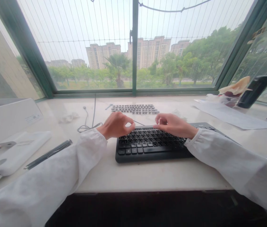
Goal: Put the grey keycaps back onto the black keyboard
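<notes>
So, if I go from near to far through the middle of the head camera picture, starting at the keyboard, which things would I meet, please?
Black keyboard → rows of keycaps → green window frame → palm tree → tall buildings.

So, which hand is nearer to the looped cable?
The left: the left hand is just right of the looped cable, by the far left corner of the black keyboard. The right hand is farther right, over the keyboard.
</notes>
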`<act>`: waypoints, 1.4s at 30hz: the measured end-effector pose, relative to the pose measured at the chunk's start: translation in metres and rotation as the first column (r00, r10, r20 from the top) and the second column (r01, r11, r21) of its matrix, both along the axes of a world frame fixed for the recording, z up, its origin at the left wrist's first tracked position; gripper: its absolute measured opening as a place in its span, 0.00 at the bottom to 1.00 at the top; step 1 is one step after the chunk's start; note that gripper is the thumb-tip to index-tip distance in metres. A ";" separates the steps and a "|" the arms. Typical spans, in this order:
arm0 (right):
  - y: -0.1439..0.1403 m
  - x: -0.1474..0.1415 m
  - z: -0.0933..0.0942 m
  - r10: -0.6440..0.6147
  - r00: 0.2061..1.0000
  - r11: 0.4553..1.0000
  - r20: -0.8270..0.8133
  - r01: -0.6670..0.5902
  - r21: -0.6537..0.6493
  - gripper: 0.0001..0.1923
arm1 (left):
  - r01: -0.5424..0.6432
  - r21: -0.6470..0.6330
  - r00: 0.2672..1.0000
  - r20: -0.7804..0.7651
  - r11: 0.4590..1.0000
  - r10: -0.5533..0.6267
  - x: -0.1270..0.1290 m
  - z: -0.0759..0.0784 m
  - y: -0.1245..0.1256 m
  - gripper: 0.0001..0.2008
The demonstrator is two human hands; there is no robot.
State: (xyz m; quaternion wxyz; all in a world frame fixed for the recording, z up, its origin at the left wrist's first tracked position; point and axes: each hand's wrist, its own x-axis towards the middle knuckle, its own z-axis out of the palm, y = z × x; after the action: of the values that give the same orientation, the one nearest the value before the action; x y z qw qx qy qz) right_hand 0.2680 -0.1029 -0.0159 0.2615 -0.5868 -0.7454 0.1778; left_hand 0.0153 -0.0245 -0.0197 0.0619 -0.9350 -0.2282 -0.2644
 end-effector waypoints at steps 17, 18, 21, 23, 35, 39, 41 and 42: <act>0.044 -0.005 -0.004 -0.081 0.938 0.990 0.338 0.037 0.134 0.17 | -0.267 -0.082 0.964 -0.006 0.960 0.267 -0.001 -0.008 0.016 0.13; 0.051 -0.009 -0.001 -0.076 0.924 0.988 0.374 0.018 0.156 0.17 | -0.273 -0.078 0.962 -0.009 0.959 0.273 0.000 -0.008 0.015 0.13; 0.075 -0.022 0.006 -0.089 0.851 0.981 0.518 -0.015 0.194 0.16 | -0.284 -0.069 0.959 -0.014 0.956 0.283 0.000 -0.008 0.015 0.13; 0.092 -0.031 0.009 -0.111 0.801 0.978 0.588 -0.015 0.206 0.15 | -0.286 -0.066 0.958 -0.010 0.956 0.286 0.001 -0.007 0.014 0.14; 0.156 -0.056 -0.008 -0.177 0.723 0.977 0.668 0.047 0.208 0.15 | -0.296 -0.051 0.955 -0.007 0.954 0.296 0.001 -0.004 0.012 0.15; 0.159 -0.055 -0.010 -0.176 0.723 0.979 0.668 0.057 0.196 0.14 | -0.279 -0.042 0.960 0.012 0.959 0.280 0.001 -0.005 0.013 0.14; 0.159 -0.054 -0.010 -0.175 0.730 0.979 0.661 0.060 0.193 0.14 | -0.271 -0.042 0.962 0.021 0.962 0.272 0.001 -0.006 0.013 0.14; 0.159 -0.054 -0.010 -0.176 0.734 0.979 0.656 0.062 0.193 0.14 | -0.270 -0.041 0.962 0.024 0.962 0.271 0.001 -0.006 0.013 0.14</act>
State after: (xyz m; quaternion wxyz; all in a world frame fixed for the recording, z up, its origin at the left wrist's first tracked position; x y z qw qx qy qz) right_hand 0.2143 0.0562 -0.0264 0.0332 -0.6352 -0.7620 -0.1215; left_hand 0.0158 -0.0114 -0.0256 0.0766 -0.8921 -0.3595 -0.2628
